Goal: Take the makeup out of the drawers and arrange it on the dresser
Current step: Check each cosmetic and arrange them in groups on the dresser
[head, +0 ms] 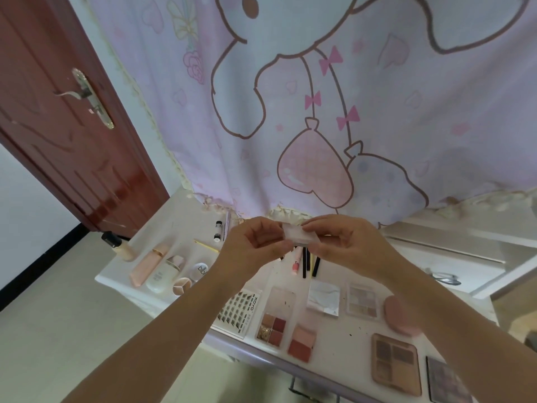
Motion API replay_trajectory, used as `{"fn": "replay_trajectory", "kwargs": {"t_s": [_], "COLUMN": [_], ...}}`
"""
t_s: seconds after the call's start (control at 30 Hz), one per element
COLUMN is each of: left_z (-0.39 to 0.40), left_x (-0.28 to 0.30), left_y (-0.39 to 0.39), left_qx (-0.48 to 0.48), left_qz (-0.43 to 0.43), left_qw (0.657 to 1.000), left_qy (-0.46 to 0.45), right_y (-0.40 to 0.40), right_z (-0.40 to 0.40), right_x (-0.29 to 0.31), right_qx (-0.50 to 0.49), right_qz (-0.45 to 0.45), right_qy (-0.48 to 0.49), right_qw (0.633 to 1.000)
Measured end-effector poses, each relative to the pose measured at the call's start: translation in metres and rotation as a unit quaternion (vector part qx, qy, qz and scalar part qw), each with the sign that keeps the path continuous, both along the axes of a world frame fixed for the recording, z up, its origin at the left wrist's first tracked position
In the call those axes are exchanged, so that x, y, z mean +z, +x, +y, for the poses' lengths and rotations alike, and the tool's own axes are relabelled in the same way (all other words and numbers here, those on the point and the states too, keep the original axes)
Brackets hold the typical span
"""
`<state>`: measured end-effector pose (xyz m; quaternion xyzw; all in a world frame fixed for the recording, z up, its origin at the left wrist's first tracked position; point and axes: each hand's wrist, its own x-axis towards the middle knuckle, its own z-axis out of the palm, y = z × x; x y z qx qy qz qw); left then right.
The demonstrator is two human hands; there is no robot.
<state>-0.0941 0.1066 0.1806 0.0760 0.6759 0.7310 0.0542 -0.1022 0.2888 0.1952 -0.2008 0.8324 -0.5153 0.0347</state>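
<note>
fingers (312, 226) pinching compact (299, 237), white dresser (343, 330), curtain (290, 112)

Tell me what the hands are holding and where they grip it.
Both hands hold one small clear case above the dresser: left hand pinches its left end, right hand its right end.

Soft, even daylight filters through the curtain (319, 97); shadows faint; glare on the door (72, 141); strong wide-angle bending at edges; overall image slightly soft
</note>
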Motion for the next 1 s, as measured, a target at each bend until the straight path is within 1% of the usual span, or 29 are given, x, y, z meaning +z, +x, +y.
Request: {"fn": "replay_trajectory", "kwargs": {"t_s": [0.1, 0.23, 0.33, 0.43, 0.6, 0.7, 0.77, 0.87, 1.0], "left_z": [0.002, 0.006, 0.009, 0.008, 0.004, 0.009, 0.017, 0.033, 0.053], "left_x": [0.004, 0.004, -0.002, -0.01, -0.03, -0.05, -0.069, -0.1, -0.145], "left_y": [0.002, 0.005, 0.006, 0.007, 0.011, 0.02, 0.03, 0.048, 0.071], "left_qx": [0.005, 0.019, 0.035, 0.03, -0.025, -0.047, -0.057, -0.058, -0.015], "left_qz": [0.018, 0.03, 0.024, 0.006, -0.066, -0.12, -0.155, -0.208, -0.293], "left_qw": [1.0, 0.999, 0.999, 0.999, 0.997, 0.992, 0.986, 0.975, 0.953], "left_qy": [-0.007, -0.006, 0.012, 0.019, 0.027, 0.001, -0.016, -0.046, -0.071], "right_y": [0.0, 0.001, 0.001, 0.003, 0.009, 0.013, 0.018, 0.029, 0.044], "right_z": [-0.001, -0.003, -0.002, 0.001, 0.011, 0.02, 0.027, 0.038, 0.051], "right_x": [0.002, 0.001, -0.002, -0.007, -0.015, -0.031, -0.05, -0.089, -0.145], "right_qx": [-0.026, -0.06, -0.059, -0.06, -0.06, -0.09, -0.107, -0.13, -0.166], "right_qz": [0.004, 0.05, 0.04, 0.018, -0.086, -0.104, -0.135, -0.222, -0.321], "right_qy": [0.013, 0.024, 0.028, 0.035, -0.006, 0.025, 0.006, -0.007, 0.013], "right_qw": [1.0, 0.997, 0.997, 0.997, 0.994, 0.99, 0.985, 0.966, 0.932]}}
